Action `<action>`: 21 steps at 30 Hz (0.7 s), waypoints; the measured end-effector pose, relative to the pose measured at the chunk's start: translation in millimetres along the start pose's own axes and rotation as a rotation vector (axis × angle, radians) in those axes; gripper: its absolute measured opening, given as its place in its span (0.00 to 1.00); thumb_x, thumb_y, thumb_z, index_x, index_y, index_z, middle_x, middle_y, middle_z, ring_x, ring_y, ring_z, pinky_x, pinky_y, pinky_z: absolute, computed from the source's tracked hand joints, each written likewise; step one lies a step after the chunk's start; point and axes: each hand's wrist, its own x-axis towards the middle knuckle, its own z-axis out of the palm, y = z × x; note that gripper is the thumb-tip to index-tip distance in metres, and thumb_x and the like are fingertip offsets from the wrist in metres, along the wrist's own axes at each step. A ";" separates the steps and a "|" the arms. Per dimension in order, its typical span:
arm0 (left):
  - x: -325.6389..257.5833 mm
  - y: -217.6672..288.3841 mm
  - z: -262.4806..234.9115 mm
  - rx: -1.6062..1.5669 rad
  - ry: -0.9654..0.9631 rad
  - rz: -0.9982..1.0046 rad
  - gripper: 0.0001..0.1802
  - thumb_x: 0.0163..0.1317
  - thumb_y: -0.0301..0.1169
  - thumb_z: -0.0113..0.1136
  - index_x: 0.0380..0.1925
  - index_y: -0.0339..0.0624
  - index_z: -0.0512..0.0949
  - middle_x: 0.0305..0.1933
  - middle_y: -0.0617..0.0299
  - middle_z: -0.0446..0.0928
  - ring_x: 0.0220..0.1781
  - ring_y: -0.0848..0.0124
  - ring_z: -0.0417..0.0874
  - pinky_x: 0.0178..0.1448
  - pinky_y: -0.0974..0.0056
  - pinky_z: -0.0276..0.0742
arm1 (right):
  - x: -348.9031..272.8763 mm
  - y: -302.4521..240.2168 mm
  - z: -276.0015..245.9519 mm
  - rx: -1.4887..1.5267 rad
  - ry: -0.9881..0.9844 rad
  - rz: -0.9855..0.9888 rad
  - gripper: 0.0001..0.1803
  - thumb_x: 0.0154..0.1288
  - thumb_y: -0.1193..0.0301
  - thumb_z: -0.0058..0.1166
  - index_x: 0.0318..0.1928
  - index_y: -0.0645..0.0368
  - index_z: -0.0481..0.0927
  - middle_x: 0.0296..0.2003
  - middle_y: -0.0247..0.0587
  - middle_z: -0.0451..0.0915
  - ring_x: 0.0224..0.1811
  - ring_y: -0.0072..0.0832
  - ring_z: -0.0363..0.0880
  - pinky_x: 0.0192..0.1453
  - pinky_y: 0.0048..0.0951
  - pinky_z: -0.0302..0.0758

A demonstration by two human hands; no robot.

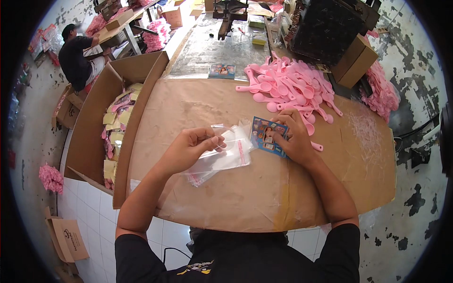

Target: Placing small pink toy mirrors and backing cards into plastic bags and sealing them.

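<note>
My left hand is closed in a pinch on the edge of a clear plastic bag. Beneath it, more clear plastic bags lie in a loose stack on the brown table cover, some with a reddish strip. To the right, my right hand grips a blue printed card between thumb and fingers, its left edge beside the bags. Just beyond that hand spreads a heap of pink plastic spoons; one handle shows beside my right wrist.
A long cardboard box holding packed pieces stands left of the table. Another blue card pile sits at the far edge, below a metal press. A dark machine is at back right. Someone sits at far left.
</note>
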 end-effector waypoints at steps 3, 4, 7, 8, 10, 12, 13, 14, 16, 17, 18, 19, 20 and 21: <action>0.4 -2.6 -1.1 -0.202 -0.044 -0.025 0.16 0.80 0.35 0.53 0.52 0.32 0.82 0.45 0.58 0.87 0.45 0.72 0.86 0.55 0.64 0.81 | -4.7 -9.5 5.1 0.415 -0.015 0.216 0.24 0.66 0.75 0.68 0.61 0.59 0.78 0.46 0.40 0.81 0.44 0.26 0.81 0.45 0.29 0.80; 0.6 -1.7 1.7 -0.276 -0.018 -0.060 0.20 0.81 0.40 0.51 0.53 0.32 0.82 0.40 0.60 0.85 0.43 0.73 0.86 0.53 0.65 0.82 | -5.4 -14.7 4.7 0.416 -0.012 0.216 0.24 0.66 0.75 0.68 0.61 0.59 0.78 0.46 0.40 0.81 0.44 0.26 0.81 0.45 0.29 0.80; 0.7 -3.1 6.7 -0.387 0.025 -0.122 0.27 0.83 0.48 0.46 0.52 0.33 0.81 0.33 0.64 0.80 0.35 0.74 0.83 0.45 0.67 0.81 | -7.2 -28.1 6.4 0.269 -0.093 0.385 0.24 0.70 0.76 0.65 0.64 0.60 0.76 0.46 0.38 0.84 0.42 0.20 0.83 0.42 0.25 0.81; 1.0 -4.7 7.6 -0.426 0.046 -0.148 0.30 0.83 0.52 0.43 0.52 0.33 0.81 0.31 0.66 0.77 0.30 0.76 0.81 0.39 0.69 0.80 | -8.0 -29.8 11.7 0.383 -0.061 0.357 0.23 0.70 0.77 0.64 0.64 0.60 0.76 0.46 0.39 0.84 0.44 0.21 0.83 0.43 0.25 0.82; 0.6 -3.3 8.5 -0.440 0.037 -0.158 0.32 0.82 0.54 0.42 0.50 0.34 0.82 0.30 0.67 0.77 0.26 0.77 0.78 0.34 0.70 0.76 | -9.4 -33.3 13.6 0.496 -0.026 0.324 0.23 0.71 0.77 0.64 0.64 0.60 0.76 0.47 0.39 0.84 0.45 0.21 0.84 0.45 0.25 0.83; -0.6 -3.8 7.7 -0.453 0.032 -0.168 0.34 0.82 0.57 0.41 0.48 0.35 0.82 0.29 0.68 0.76 0.22 0.78 0.75 0.29 0.72 0.73 | -10.3 -35.2 13.8 0.529 -0.152 0.365 0.23 0.72 0.82 0.60 0.64 0.62 0.72 0.54 0.43 0.82 0.55 0.25 0.84 0.57 0.28 0.83; -2.3 -5.1 7.3 -0.485 -0.003 -0.161 0.31 0.81 0.55 0.46 0.47 0.35 0.83 0.29 0.68 0.77 0.21 0.79 0.74 0.27 0.73 0.70 | -12.1 -33.4 18.0 0.531 -0.152 0.362 0.23 0.72 0.82 0.60 0.64 0.62 0.72 0.54 0.43 0.82 0.55 0.25 0.84 0.57 0.28 0.83; -4.5 -5.6 7.1 -0.518 -0.037 -0.153 0.27 0.80 0.53 0.51 0.45 0.36 0.83 0.29 0.68 0.78 0.19 0.80 0.73 0.25 0.73 0.68 | -15.2 -29.5 25.0 0.571 -0.133 0.320 0.22 0.72 0.79 0.62 0.64 0.62 0.74 0.52 0.42 0.83 0.50 0.24 0.84 0.52 0.27 0.84; -6.5 2.4 17.3 -0.363 -0.032 -0.189 0.23 0.78 0.49 0.56 0.44 0.36 0.83 0.29 0.68 0.78 0.20 0.81 0.74 0.25 0.73 0.68 | -16.2 -30.6 27.7 0.603 -0.114 0.282 0.21 0.72 0.76 0.63 0.63 0.61 0.76 0.49 0.41 0.84 0.46 0.22 0.84 0.47 0.26 0.84; -6.7 6.6 20.4 -0.207 -0.025 -0.225 0.20 0.76 0.45 0.61 0.43 0.36 0.83 0.29 0.68 0.79 0.21 0.81 0.75 0.25 0.73 0.67 | -16.5 -33.0 25.4 0.613 -0.129 0.311 0.21 0.72 0.77 0.63 0.63 0.61 0.76 0.50 0.41 0.83 0.47 0.23 0.84 0.48 0.27 0.85; -8.6 7.9 19.2 -0.223 -0.077 -0.228 0.14 0.73 0.38 0.66 0.42 0.36 0.83 0.32 0.65 0.83 0.24 0.81 0.78 0.28 0.74 0.69 | -16.3 -37.0 23.6 0.628 -0.148 0.339 0.21 0.72 0.77 0.62 0.63 0.62 0.76 0.51 0.42 0.83 0.48 0.23 0.84 0.50 0.27 0.85; -8.9 3.3 20.1 -0.225 -0.074 -0.232 0.14 0.73 0.38 0.66 0.42 0.36 0.83 0.32 0.65 0.83 0.24 0.81 0.78 0.28 0.74 0.69 | -16.7 -38.2 23.3 0.632 -0.152 0.341 0.21 0.72 0.77 0.62 0.63 0.62 0.76 0.51 0.42 0.83 0.48 0.23 0.84 0.50 0.27 0.85; -8.7 -4.4 21.9 -0.220 -0.083 -0.156 0.14 0.74 0.37 0.65 0.43 0.34 0.83 0.35 0.63 0.85 0.28 0.80 0.82 0.32 0.73 0.73 | -17.3 -38.7 23.2 0.686 -0.146 0.364 0.21 0.73 0.78 0.61 0.63 0.62 0.75 0.52 0.43 0.83 0.50 0.24 0.84 0.52 0.28 0.85; -7.6 -6.5 22.8 -0.212 -0.096 -0.080 0.14 0.74 0.36 0.65 0.45 0.33 0.83 0.37 0.60 0.86 0.32 0.78 0.85 0.35 0.73 0.76 | -17.0 -39.2 23.0 0.740 -0.137 0.387 0.21 0.74 0.79 0.60 0.64 0.62 0.74 0.53 0.43 0.82 0.51 0.24 0.84 0.53 0.28 0.85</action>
